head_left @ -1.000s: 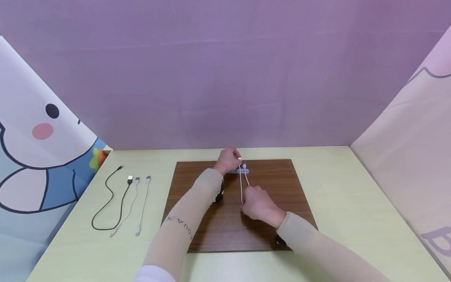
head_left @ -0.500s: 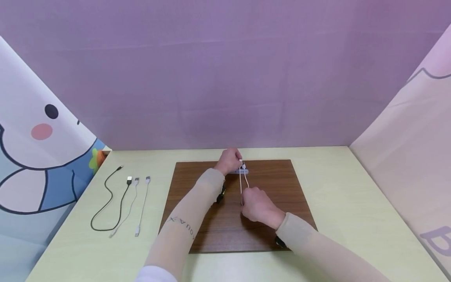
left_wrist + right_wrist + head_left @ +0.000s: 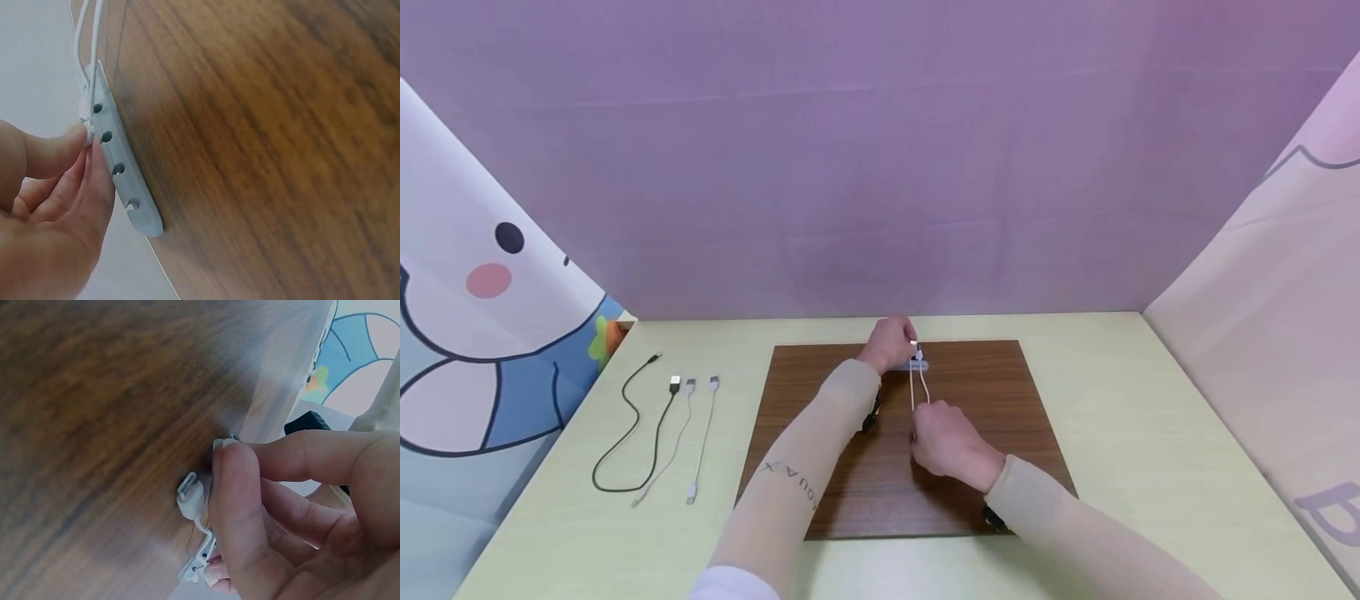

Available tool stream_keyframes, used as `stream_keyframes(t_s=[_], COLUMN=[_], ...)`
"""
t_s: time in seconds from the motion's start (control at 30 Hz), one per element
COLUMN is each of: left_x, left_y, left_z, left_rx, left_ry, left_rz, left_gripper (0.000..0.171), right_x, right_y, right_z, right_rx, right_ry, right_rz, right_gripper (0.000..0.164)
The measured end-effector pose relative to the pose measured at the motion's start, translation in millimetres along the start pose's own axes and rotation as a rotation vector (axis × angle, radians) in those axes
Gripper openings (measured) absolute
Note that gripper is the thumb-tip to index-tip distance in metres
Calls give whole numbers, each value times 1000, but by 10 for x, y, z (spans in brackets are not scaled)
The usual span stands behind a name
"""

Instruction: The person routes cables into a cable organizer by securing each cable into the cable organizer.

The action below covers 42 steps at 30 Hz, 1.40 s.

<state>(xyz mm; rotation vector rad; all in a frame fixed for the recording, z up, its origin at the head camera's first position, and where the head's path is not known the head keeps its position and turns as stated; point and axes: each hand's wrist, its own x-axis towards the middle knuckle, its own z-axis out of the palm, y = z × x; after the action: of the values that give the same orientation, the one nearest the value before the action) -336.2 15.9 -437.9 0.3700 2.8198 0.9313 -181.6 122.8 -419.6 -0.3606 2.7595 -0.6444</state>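
Dark lettering (image 3: pixel 790 474) marks the beige left sleeve (image 3: pixel 805 450)

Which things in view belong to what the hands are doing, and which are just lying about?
In the job:
left hand
right hand
gripped white cable
second white cable beside it
grey slotted holder
brown board

Lying to the left, untouched, seemingly unused:
black cable
white cable nearest it
rightmost loose white cable

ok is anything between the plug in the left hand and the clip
Nothing visible: the left hand pinches the plug right at the clip. The other white cable runs beside it, not in between.
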Motion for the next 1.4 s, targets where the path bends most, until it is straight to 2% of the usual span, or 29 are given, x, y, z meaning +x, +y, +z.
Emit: stream_keyframes(t_s=[0.47, 0.7, 0.87, 1.0, 1.17, 1.4], left_x=[-34, -47, -67, -88, -118, -150], left_y=[12, -68, -118, -136, -158, -203], left_z=[2, -32, -49, -64, -109, -167], left_rx=[60, 55, 53, 60, 78, 83], left_ry=[18, 15, 21, 36, 63, 62], left_rz=[-5, -38, -22, -4, -8, 2], left_gripper=[11, 12, 13, 14, 27, 31], right_x=[-17, -11, -10, -10, -23, -16], right_y=[41, 41, 60, 72, 78, 113], right_z=[12, 11, 8, 27, 64, 66], right_rx=[3, -3, -19, -76, -155, -90], right_ry=[9, -3, -15, 20, 86, 36], right_rz=[-33, -63, -87, -152, -238, -203], right_gripper=[23, 22, 20, 20, 18, 17])
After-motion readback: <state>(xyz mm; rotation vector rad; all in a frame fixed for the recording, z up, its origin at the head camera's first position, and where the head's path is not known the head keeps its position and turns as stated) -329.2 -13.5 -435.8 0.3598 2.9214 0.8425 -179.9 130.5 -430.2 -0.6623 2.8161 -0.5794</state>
